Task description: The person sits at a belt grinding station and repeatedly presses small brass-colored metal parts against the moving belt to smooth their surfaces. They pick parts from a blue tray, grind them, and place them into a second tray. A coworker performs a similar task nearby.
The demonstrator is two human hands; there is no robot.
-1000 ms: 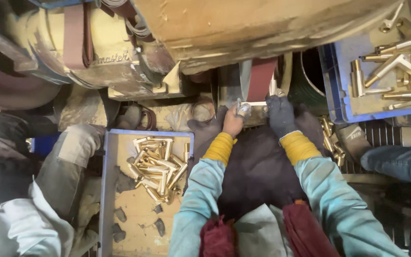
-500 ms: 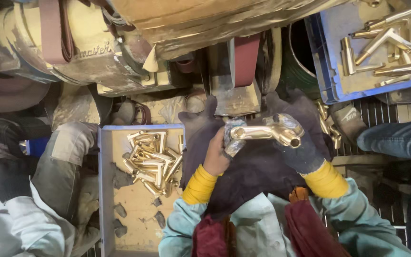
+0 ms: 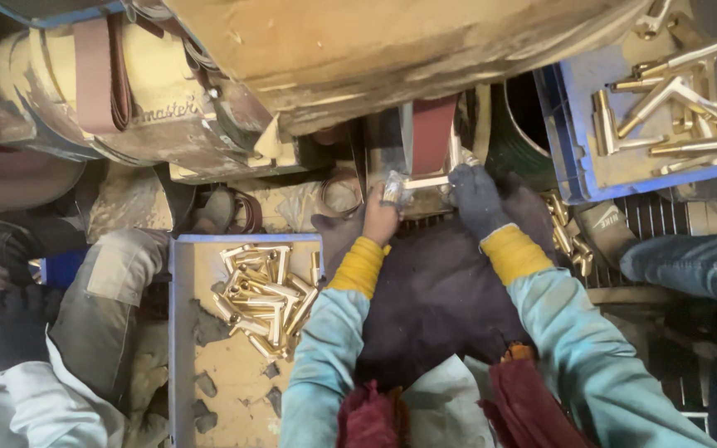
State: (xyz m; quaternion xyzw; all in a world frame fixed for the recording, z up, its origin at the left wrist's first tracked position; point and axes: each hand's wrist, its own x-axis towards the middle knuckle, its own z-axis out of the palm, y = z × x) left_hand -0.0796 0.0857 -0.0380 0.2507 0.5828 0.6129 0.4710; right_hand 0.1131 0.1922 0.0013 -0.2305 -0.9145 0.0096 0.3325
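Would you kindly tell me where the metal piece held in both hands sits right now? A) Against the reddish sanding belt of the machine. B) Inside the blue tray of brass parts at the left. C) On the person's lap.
A: the left hand and right hand press the metal piece against the reddish sanding belt, above the lap.

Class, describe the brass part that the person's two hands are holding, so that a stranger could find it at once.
Start at the dark red sanding belt running upright at the middle top. Just below it, the left hand and the gloved right hand hold one pale brass part crosswise. Unlike the brass pieces piled in the blue trays, it is alone, off any tray.
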